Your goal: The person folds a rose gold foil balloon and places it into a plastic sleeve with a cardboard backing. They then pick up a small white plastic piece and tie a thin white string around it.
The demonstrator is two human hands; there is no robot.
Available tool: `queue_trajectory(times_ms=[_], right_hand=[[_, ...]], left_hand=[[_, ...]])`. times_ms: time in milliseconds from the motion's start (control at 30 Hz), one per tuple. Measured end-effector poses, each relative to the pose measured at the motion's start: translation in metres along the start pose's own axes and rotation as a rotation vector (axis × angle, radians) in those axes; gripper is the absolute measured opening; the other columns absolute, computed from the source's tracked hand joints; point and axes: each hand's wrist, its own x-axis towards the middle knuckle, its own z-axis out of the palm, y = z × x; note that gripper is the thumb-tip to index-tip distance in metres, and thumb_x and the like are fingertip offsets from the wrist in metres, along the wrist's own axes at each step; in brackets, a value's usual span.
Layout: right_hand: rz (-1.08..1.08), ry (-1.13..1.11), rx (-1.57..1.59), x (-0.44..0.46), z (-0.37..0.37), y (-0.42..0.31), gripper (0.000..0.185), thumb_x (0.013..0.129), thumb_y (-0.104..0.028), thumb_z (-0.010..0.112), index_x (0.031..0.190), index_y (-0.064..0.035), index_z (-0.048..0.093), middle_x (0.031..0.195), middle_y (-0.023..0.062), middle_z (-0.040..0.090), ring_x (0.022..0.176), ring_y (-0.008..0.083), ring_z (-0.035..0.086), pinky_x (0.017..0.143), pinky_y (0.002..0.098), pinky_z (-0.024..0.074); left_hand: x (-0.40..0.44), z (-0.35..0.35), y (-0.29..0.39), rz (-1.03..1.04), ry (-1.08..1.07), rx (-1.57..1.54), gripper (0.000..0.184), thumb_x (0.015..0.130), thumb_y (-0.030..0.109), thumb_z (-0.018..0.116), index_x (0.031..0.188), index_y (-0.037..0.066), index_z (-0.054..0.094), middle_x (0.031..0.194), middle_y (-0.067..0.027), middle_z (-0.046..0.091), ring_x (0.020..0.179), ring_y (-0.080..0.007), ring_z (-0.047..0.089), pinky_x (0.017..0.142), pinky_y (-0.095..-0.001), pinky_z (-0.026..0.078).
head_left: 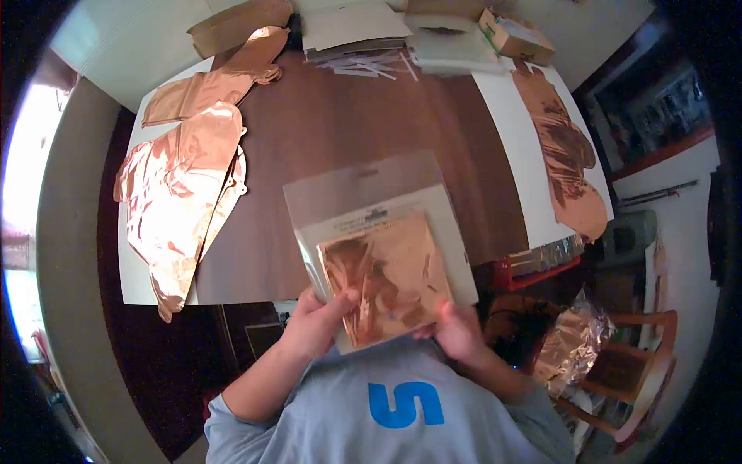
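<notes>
Close in front of my body I hold a clear plastic bag point(357, 188) with a hang hole at its top. It is tilted slightly. A white card point(457, 255) with small printed text shows in it, along with a folded rose-gold foil balloon point(406, 282). Whether the foil lies fully inside the bag I cannot tell. My left hand point(313, 325) grips the lower left edge, thumb across the foil. At the lower right corner my right hand point(460, 331) pinches the pack, thumb on top. The fingers beneath are mostly hidden.
Flat rose-gold foil balloons point(178, 182) lie on the table's left; more foil balloons point(564, 147) are on the right. Along the back stand stacked cards point(355, 27), white strips point(371, 66), clear bags point(452, 50) and a cardboard box point(518, 37). A wooden chair point(657, 356) is at right.
</notes>
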Motion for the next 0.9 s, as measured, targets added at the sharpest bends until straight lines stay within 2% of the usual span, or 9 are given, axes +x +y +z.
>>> queue_trajectory(times_ms=[133,233,267,333,467,567,767,867,900], right_hand=[[-0.162,0.01,-0.168,-0.004,-0.009,-0.039,0.067,0.087,-0.033,0.06,0.137,0.0029,0.034,0.122,0.0132,0.055,0.114,0.0207,0.052,0.097,0.0345,0.0395],[-0.077,-0.037,-0.241,-0.001,-0.006,-0.061,0.064,0.09,-0.029,0.057,0.139,0.0033,0.03,0.123,0.0118,0.055,0.111,0.0191,0.054,0.099,0.0321,0.0379],[-0.105,0.039,-0.292,0.001,-0.006,-0.058,0.055,0.092,-0.024,0.054,0.136,0.0045,0.035,0.122,0.0116,0.055,0.111,0.0172,0.053,0.098,0.0299,0.0375],[-0.003,0.146,-0.291,-0.003,-0.01,-0.051,0.046,0.094,-0.021,0.052,0.13,0.0054,0.042,0.12,0.0108,0.057,0.11,0.0157,0.052,0.096,0.0283,0.0384],[0.073,0.393,-0.361,-0.015,-0.017,-0.024,0.035,0.094,-0.019,0.054,0.118,0.0058,0.053,0.111,0.0081,0.06,0.104,0.0124,0.053,0.092,0.0255,0.0399],[0.093,0.484,-0.216,-0.024,0.01,-0.032,0.032,0.093,-0.017,0.056,0.114,0.0061,0.056,0.103,0.0069,0.062,0.1,0.0112,0.054,0.09,0.0247,0.0407],[0.176,0.369,-0.345,-0.047,-0.007,-0.023,0.025,0.093,-0.016,0.055,0.108,0.0032,0.06,0.1,0.0019,0.063,0.092,0.0087,0.055,0.083,0.0238,0.0434],[0.155,0.18,-0.41,-0.034,0.001,-0.038,0.023,0.093,-0.016,0.054,0.107,0.0017,0.06,0.101,0.001,0.063,0.09,0.0079,0.055,0.081,0.0235,0.044],[0.177,0.164,-0.426,-0.032,-0.002,-0.037,0.023,0.093,-0.016,0.054,0.107,0.0015,0.06,0.101,0.0016,0.063,0.091,0.0081,0.055,0.081,0.0237,0.0442]], left_hand=[[-0.02,-0.009,-0.01,-0.104,-0.038,-0.003,0.025,0.091,0.013,0.056,0.113,0.0,0.055,0.101,-0.0075,0.064,0.093,-0.014,0.06,0.08,-0.0307,0.05],[-0.031,-0.022,-0.028,-0.181,-0.104,0.121,0.021,0.091,0.016,0.058,0.106,0.003,0.06,0.093,-0.0007,0.064,0.088,-0.009,0.057,0.078,-0.0265,0.047],[-0.033,-0.024,-0.03,-0.174,-0.142,0.164,0.02,0.091,0.017,0.059,0.105,0.003,0.061,0.091,0.0009,0.063,0.086,-0.0078,0.056,0.077,-0.0252,0.046],[-0.041,-0.025,-0.027,-0.205,-0.151,0.202,0.019,0.089,0.021,0.063,0.099,0.004,0.064,0.089,0.0048,0.06,0.082,-0.0054,0.052,0.075,-0.0223,0.043],[-0.057,-0.038,-0.035,-0.277,-0.187,0.168,0.023,0.09,0.021,0.063,0.107,0.004,0.064,0.089,0.0048,0.06,0.083,-0.0049,0.052,0.076,-0.0229,0.044],[-0.07,-0.037,-0.038,-0.325,-0.163,0.138,0.027,0.092,0.021,0.06,0.113,0.005,0.063,0.09,0.0043,0.061,0.084,-0.0049,0.053,0.075,-0.023,0.045],[-0.082,-0.05,-0.045,-0.334,-0.248,0.076,0.029,0.095,0.02,0.056,0.117,0.002,0.06,0.092,0.0033,0.061,0.083,-0.0058,0.054,0.074,-0.023,0.046],[-0.073,-0.049,-0.036,-0.427,-0.079,0.206,0.03,0.092,0.017,0.059,0.119,0.002,0.057,0.104,-0.0022,0.063,0.098,-0.0109,0.057,0.086,-0.0274,0.046],[-0.065,-0.049,-0.033,-0.331,-0.005,0.076,0.03,0.092,0.016,0.058,0.118,0.002,0.056,0.104,-0.0026,0.063,0.098,-0.0115,0.057,0.086,-0.0279,0.046]])
